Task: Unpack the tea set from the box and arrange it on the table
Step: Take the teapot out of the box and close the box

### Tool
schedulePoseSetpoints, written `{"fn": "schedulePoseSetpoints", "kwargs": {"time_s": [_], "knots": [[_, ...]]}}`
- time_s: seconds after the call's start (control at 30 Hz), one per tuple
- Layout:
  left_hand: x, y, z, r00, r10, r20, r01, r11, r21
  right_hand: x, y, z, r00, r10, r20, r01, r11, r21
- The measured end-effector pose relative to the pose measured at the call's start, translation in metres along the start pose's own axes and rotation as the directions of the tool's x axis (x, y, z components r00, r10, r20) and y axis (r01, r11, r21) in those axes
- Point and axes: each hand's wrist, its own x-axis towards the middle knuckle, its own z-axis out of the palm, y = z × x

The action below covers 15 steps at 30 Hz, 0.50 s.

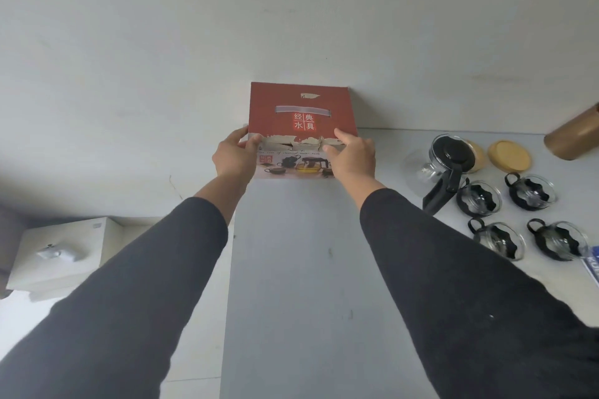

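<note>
A red tea set box (301, 107) with white characters stands at the far edge of the grey table (308, 269), against the wall. My left hand (235, 155) grips its left side and my right hand (351, 157) grips its right side, both near the torn front edge. To the right stands a glass teapot (449, 159) with a black lid and handle. Several glass cups in black holders sit in front of the teapot, among them one (479, 199) near its handle and another (531, 191) further right.
A round bamboo lid (509, 155) and a brown cylinder (573, 136) lie at the far right. A blue-and-white printed item (591, 266) shows at the right edge. A white box-shaped unit (61, 253) stands left of the table, lower down.
</note>
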Motion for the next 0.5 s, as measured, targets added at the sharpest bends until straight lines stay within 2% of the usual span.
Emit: {"fn": "schedulePoseSetpoints", "kwargs": {"time_s": [0.17, 0.3, 0.4, 0.5], "knots": [[0.005, 0.003, -0.002, 1.0, -0.008, -0.002, 0.008, 1.0, 0.019, 0.002, -0.002, 0.005, 1.0, -0.005, -0.02, 0.005, 1.0, 0.002], [0.002, 0.008, -0.002, 1.0, -0.011, -0.006, 0.012, 0.999, 0.053, 0.001, -0.005, -0.001, 0.998, 0.033, 0.056, -0.032, 0.999, -0.009], [-0.002, 0.005, -0.007, 0.998, -0.023, 0.055, 0.02, 0.999, 0.05, -0.006, -0.005, -0.007, 0.989, 0.058, 0.134, -0.058, 0.998, -0.001], [-0.01, 0.002, -0.012, 0.998, -0.02, 0.061, 0.016, 0.997, 0.08, -0.018, -0.002, -0.014, 0.988, 0.079, 0.135, -0.079, 0.997, 0.0]]}}
